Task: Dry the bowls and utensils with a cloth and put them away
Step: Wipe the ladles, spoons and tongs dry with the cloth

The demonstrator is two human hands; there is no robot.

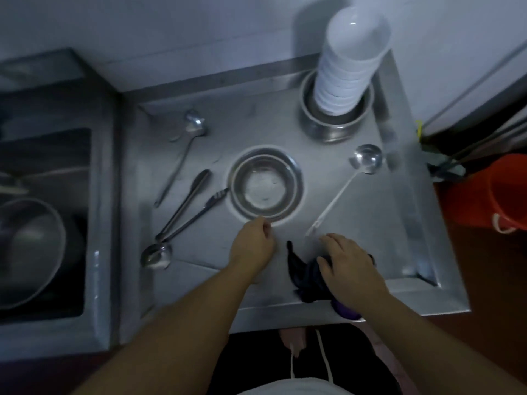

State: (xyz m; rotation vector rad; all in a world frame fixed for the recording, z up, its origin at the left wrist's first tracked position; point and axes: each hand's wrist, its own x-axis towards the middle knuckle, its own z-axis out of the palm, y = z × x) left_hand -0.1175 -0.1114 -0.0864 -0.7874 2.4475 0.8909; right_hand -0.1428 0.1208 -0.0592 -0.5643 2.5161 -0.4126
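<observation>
The step in hand looks like the start of drying one piece: taking up the steel bowl [265, 186] while the cloth is gathered. The left hand [252, 246] sits at the bowl's near rim, its fingers curled in with thumb and forefinger close together right at the rim edge; whether they already pinch the rim or only touch it cannot be told, as the frame is blurred there. The right hand [349, 262] lies just beside it on the near side of the steel counter [356, 212], fingers spread and pressed down on the dark cloth [302, 273], which is bunched beneath the palm with one corner poking out toward the left hand. Just beyond the right fingertips lies the handle end of a ladle [368, 158]. To the left of the left hand lie tongs [189, 205], a spoon [156, 255] and a second ladle [195, 126]; farther off stands a stack of white bowls [346, 78]. The next move likely calls for closing the right hand around the cloth and lifting the bowl by its rim to meet it.
</observation>
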